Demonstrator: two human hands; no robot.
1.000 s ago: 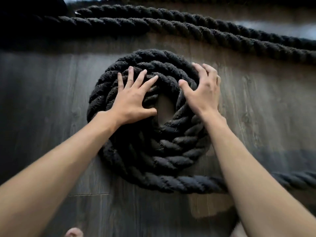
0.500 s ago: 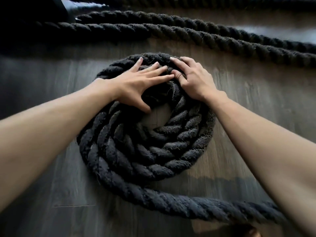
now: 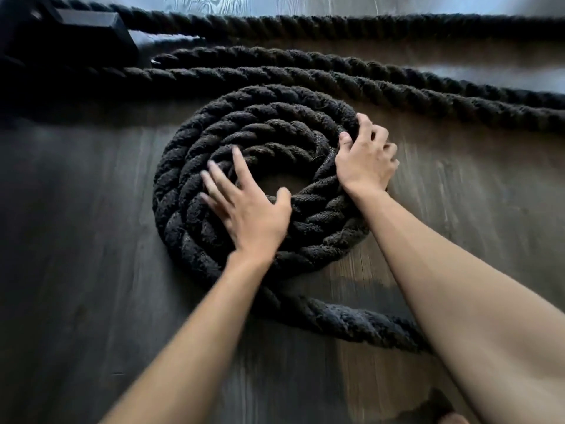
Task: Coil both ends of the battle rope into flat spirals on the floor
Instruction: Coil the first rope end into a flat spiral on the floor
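My left hand point(image 3: 247, 215) lies flat, fingers spread, on the rope coil point(image 3: 189, 166); my right hand point(image 3: 365, 160) curls round the coil's right-hand outer turns.

Both bare forearms reach forward from lower frame. Left hand point(image 3: 247, 218) palm down, fingers spread straight, motion-blurred. Right hand point(image 3: 365, 162) farther forward, fingers point(image 3: 367, 125) curled over thick black twisted rope point(image 3: 275, 96), thumb opposite.
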